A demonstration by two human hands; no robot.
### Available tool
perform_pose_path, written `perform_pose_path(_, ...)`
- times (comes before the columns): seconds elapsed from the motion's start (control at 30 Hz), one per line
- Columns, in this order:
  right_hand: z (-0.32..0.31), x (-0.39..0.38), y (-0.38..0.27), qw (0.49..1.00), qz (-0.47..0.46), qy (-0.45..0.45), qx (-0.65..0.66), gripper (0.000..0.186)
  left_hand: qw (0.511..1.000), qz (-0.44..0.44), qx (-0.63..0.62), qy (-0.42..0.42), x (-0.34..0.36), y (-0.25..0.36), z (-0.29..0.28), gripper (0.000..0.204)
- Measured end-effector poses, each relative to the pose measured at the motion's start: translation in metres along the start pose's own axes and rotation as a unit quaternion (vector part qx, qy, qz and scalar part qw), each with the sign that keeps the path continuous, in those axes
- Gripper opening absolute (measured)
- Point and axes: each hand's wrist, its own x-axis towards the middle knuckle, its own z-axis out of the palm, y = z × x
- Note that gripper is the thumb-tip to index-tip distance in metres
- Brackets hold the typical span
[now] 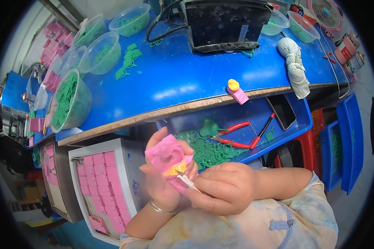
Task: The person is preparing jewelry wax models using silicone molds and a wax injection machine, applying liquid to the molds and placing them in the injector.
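My left hand holds a pink rubber mould that is peeled open, with a yellow piece showing inside it. My right hand grips a thin pointed tool whose tip touches the yellow piece. Both hands are close to my chest, below the blue table's front edge. Another pink mould with a yellow piece sits on that edge.
A blue tray under the table holds green wax pieces, red-handled pliers and a dark phone. Clear bowls of green pieces stand at left. A box of pink moulds sits lower left. A dark machine, a white cloth.
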Motion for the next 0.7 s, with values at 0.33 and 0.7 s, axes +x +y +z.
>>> perform_pose_path(0.33,0.0052,-0.003,-0.0056,0.999,0.037,0.029,-0.007,0.022,1.0,0.025,0.004,-0.014,0.0002,0.0006,-0.0015,0.075)
perform_pose_path(0.7,-0.0011,-0.0014,-0.0068,0.999,0.05,-0.007,-0.011,0.026,0.997,0.036,0.071,0.014,-0.0032,-0.0007,0.0,0.076)
